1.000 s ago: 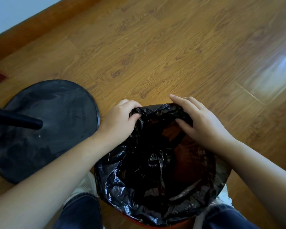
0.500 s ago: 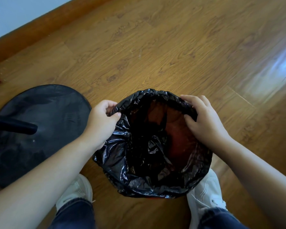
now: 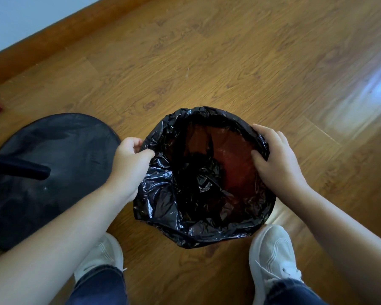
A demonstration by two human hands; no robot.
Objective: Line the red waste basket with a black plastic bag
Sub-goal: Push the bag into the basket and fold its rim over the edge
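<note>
Flooring is wood-grain laminate (image 3: 229, 62), warm brown, with plank seams running diagonally and a pale glare patch at the right edge. A wooden skirting board (image 3: 59, 38) runs along the top left, below a light wall (image 3: 20, 16). The red waste basket (image 3: 231, 159) stands on the floor between two white shoes (image 3: 273, 254), directly below the camera; its red inner wall shows through the thin film on the right side. The black plastic bag (image 3: 163, 194) is inside the basket, with its mouth folded outward over the rim all the way round and crumpled slack gathered at the bottom. The left hand (image 3: 130, 164) is closed in a pinch on the bag edge at the left side of the rim, thumb against curled fingers. The right hand (image 3: 275, 159) clasps the right side of the rim, thumb inside the bag and fingers curved over the outside. A round black base (image 3: 53, 172) with a dark pole (image 3: 15, 168) lies on the floor left of the basket, just beside the left forearm. Blue denim trouser legs (image 3: 101, 285) appear at the bottom edge.
</note>
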